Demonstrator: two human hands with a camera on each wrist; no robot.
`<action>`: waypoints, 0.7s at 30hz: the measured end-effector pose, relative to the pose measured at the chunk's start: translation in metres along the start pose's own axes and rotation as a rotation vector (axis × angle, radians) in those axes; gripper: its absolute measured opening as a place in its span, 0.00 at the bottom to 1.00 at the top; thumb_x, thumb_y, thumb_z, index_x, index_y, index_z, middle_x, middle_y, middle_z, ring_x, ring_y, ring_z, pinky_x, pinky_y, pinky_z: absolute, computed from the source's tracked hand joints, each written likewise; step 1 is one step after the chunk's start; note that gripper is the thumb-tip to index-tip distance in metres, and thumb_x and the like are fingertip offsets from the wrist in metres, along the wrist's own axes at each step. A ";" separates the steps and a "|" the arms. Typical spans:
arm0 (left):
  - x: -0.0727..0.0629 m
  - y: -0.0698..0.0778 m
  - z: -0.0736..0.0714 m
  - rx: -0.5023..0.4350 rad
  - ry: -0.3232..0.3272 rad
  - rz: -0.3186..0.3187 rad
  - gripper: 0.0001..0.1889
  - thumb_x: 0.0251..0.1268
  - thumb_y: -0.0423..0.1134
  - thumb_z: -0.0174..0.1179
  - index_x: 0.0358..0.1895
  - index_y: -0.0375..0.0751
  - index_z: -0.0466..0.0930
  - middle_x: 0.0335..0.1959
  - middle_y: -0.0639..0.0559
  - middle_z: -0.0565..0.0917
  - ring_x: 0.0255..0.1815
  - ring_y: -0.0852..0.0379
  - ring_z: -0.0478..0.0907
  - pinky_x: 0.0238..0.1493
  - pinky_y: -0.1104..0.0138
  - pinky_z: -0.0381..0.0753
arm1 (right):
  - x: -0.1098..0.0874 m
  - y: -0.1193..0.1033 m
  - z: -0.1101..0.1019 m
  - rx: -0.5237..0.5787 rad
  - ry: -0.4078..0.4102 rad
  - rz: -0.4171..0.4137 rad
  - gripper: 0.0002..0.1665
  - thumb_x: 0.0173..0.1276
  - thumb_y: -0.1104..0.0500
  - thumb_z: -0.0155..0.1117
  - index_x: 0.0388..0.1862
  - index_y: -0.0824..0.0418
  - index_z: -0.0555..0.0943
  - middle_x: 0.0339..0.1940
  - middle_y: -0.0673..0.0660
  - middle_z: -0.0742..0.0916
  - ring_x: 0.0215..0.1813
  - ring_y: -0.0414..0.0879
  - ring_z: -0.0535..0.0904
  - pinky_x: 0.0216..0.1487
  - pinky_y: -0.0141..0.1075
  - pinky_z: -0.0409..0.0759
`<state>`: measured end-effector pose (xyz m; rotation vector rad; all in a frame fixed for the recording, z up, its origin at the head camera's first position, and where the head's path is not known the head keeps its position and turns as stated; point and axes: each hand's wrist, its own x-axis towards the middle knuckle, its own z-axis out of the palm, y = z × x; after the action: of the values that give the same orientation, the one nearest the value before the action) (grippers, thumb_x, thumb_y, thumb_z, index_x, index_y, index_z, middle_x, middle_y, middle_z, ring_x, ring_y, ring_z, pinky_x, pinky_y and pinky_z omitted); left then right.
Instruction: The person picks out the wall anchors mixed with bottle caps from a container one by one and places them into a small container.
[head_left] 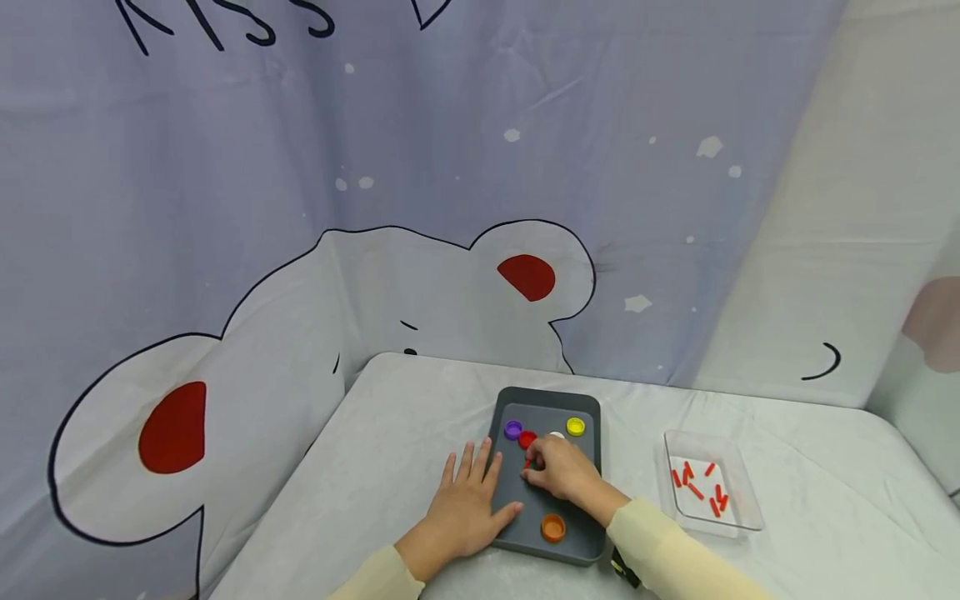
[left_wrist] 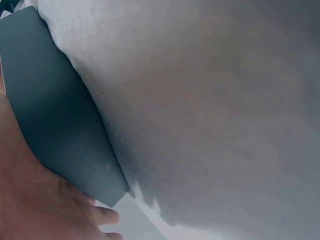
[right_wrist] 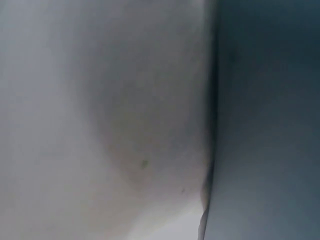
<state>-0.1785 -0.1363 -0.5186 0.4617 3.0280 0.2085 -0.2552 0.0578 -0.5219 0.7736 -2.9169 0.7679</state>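
In the head view, my right hand reaches over a dark grey tray and pinches a small red stick between thumb and fingers. Just beyond the stick lies a red cap. My left hand rests with spread, straight fingers on the tray's left edge; the left wrist view shows part of that hand against the tray's side. Also in the tray are a purple cap, a yellow cap, an orange cap and a white cap, partly hidden by my right hand.
Right of the tray stands a clear plastic box holding several red sticks. A white cloth covers the table, and a printed curtain hangs behind. The right wrist view shows only cloth and the tray's side.
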 end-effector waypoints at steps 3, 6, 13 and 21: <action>0.000 0.000 0.000 -0.004 0.011 0.004 0.45 0.73 0.72 0.41 0.80 0.43 0.57 0.84 0.43 0.48 0.83 0.37 0.44 0.77 0.38 0.44 | 0.000 0.000 -0.001 -0.007 -0.003 -0.010 0.11 0.56 0.55 0.78 0.32 0.56 0.83 0.24 0.46 0.76 0.26 0.40 0.70 0.28 0.34 0.71; 0.001 -0.002 0.002 -0.006 0.013 0.010 0.45 0.73 0.72 0.41 0.80 0.42 0.57 0.84 0.42 0.48 0.82 0.36 0.44 0.77 0.38 0.43 | 0.000 -0.001 -0.002 -0.005 0.003 -0.027 0.10 0.55 0.56 0.77 0.31 0.56 0.83 0.24 0.45 0.76 0.27 0.39 0.70 0.29 0.33 0.71; 0.003 -0.002 0.005 -0.012 0.011 0.012 0.46 0.72 0.73 0.40 0.80 0.42 0.57 0.84 0.42 0.48 0.83 0.36 0.44 0.77 0.38 0.42 | -0.007 -0.002 -0.014 0.061 0.040 -0.040 0.09 0.57 0.58 0.75 0.35 0.57 0.84 0.26 0.46 0.78 0.29 0.39 0.71 0.31 0.33 0.74; 0.004 -0.001 0.004 -0.006 0.002 0.011 0.45 0.72 0.72 0.40 0.81 0.42 0.56 0.84 0.41 0.47 0.83 0.36 0.43 0.77 0.38 0.41 | -0.020 0.000 -0.029 0.116 0.105 -0.065 0.07 0.59 0.59 0.75 0.36 0.56 0.85 0.26 0.42 0.78 0.29 0.35 0.71 0.32 0.30 0.74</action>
<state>-0.1822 -0.1356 -0.5230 0.4781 3.0263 0.2181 -0.2408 0.0802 -0.4992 0.8058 -2.7610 0.9480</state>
